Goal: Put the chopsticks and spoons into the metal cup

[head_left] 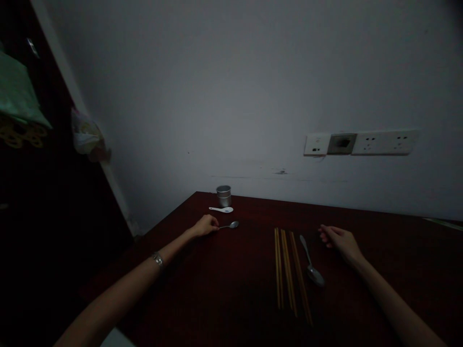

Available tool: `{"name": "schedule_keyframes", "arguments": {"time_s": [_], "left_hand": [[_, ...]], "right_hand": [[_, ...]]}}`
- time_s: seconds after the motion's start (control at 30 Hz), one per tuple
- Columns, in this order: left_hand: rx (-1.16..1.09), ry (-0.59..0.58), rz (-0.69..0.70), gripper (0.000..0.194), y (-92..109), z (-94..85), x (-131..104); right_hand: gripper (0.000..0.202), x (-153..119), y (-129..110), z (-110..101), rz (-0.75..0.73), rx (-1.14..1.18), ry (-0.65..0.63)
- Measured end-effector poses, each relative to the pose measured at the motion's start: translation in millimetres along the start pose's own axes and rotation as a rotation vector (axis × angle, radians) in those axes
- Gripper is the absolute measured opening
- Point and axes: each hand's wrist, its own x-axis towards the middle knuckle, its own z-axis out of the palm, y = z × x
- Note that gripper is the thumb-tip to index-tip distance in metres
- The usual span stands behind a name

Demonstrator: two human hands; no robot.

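At the left of the table, my left hand [206, 225] has its fingers closed on the handle end of a small metal spoon [233, 224], whose bowl points right. Just beyond it lies a white soup spoon [226, 209], in front of an upright metal cup [224, 196]. My right hand [340, 241] rests at the right with fingers loosely curled and nothing visible in them. Beside it, on its left, a larger metal spoon [315, 276] lies bowl towards me. Several wooden chopsticks [287, 270] lie in pairs left of that spoon.
The dark red table [217, 279] meets a pale wall [202, 96]. Sockets [383, 142] are set in the wall at the right. A plastic bag [86, 132] hangs by the dark door [47, 193] at the left. A thin pale object [443, 223] lies at the table's far right.
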Motion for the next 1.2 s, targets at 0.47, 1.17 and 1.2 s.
{"name": "schedule_keyframes", "arguments": {"time_s": [0.47, 1.17, 1.2], "left_hand": [[-0.003, -0.016, -0.01, 0.019, 6.8, 3.0, 2.1], [0.152, -0.005, 0.1, 0.016, 37.1, -5.6, -2.8], [0.164, -0.009, 0.113, 0.015, 42.5, -8.5, -3.2]], "right_hand": [[0.03, 4.2, 5.8, -1.1, -0.012, 0.0, -0.016], [0.029, 1.6, 1.7, 0.2, -0.019, -0.003, -0.022], [0.03, 2.4, 1.9, 0.6, -0.015, 0.001, -0.024]]}}
